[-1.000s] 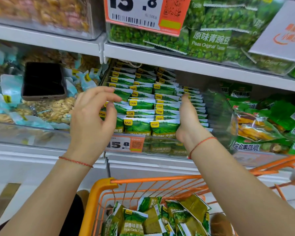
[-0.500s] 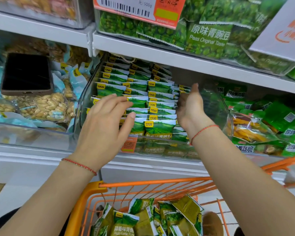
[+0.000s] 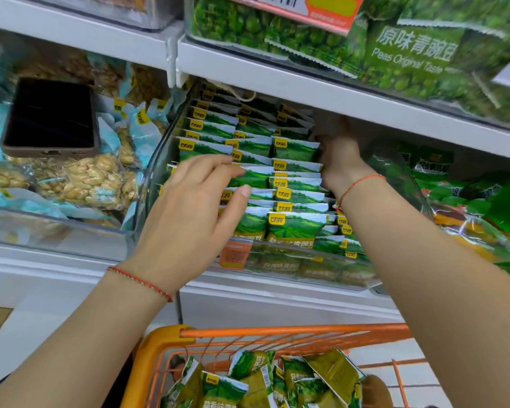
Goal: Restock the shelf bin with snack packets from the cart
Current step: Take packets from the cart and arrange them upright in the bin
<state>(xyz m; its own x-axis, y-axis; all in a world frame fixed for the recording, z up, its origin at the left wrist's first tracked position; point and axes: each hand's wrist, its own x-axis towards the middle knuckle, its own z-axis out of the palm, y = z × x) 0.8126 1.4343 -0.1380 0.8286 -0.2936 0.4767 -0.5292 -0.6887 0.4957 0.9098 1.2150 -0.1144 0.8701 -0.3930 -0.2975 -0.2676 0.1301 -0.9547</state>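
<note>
A clear shelf bin holds several neat rows of green-and-white snack packets. My left hand hovers over the front-left rows with its fingers straight and spread, holding nothing. My right hand reaches deep along the right side of the rows, its fingers stretched back under the upper shelf and partly blurred. It lies against the packets' right edge. Below, the orange cart carries several loose green packets.
A dark phone lies on peanut packets in the clear bin to the left. The upper shelf edge hangs low over the bin. Bags of green peas sit above, and mixed green snack bags fill the bin to the right.
My right hand has pushed further back into the bin along the right side of the rows. My left hand has uncurled and moved right over the front packets.
</note>
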